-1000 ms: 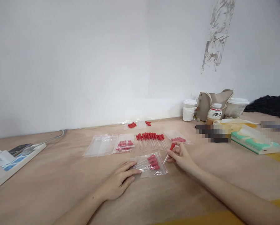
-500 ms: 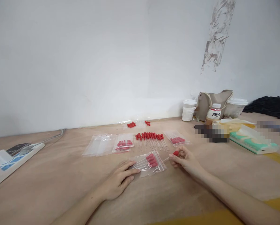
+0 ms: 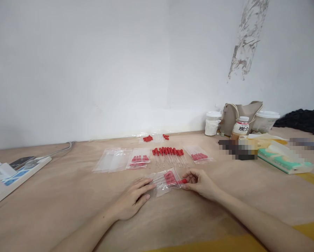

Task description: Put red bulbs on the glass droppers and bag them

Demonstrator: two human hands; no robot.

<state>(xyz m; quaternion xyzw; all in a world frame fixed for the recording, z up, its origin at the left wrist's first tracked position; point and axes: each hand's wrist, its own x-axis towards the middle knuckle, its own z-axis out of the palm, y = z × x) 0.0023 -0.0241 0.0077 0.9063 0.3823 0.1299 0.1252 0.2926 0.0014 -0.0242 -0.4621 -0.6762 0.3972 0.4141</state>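
Note:
A clear zip bag (image 3: pixel 163 190) lies before me with several red-bulbed droppers (image 3: pixel 169 177) inside, their thin stems pointing left. My left hand (image 3: pixel 133 197) rests on the bag's left end, fingers stretched out and flat. At the bag's right-hand mouth, my right hand (image 3: pixel 197 183) pinches another dropper (image 3: pixel 184 181) by its red bulb; its stem points left into the bag and is mostly hidden. Just behind, a row of loose droppers (image 3: pixel 168 152) lies with bulbs away from me. Filled bags flank the row on the left (image 3: pixel 139 160) and right (image 3: pixel 199 155).
Flat clear bags (image 3: pixel 112 160) lie left of the row, and bagged red bulbs (image 3: pixel 147 138) sit by the wall. A power strip (image 3: pixel 38 167) is at far left. Lidded cups (image 3: pixel 211 126), a bottle (image 3: pixel 241 128) and a tissue pack (image 3: pixel 283 159) stand right.
My right hand has moved left and slightly down, bringing the dropper from outside the bag's mouth into it. My left hand stays on the bag.

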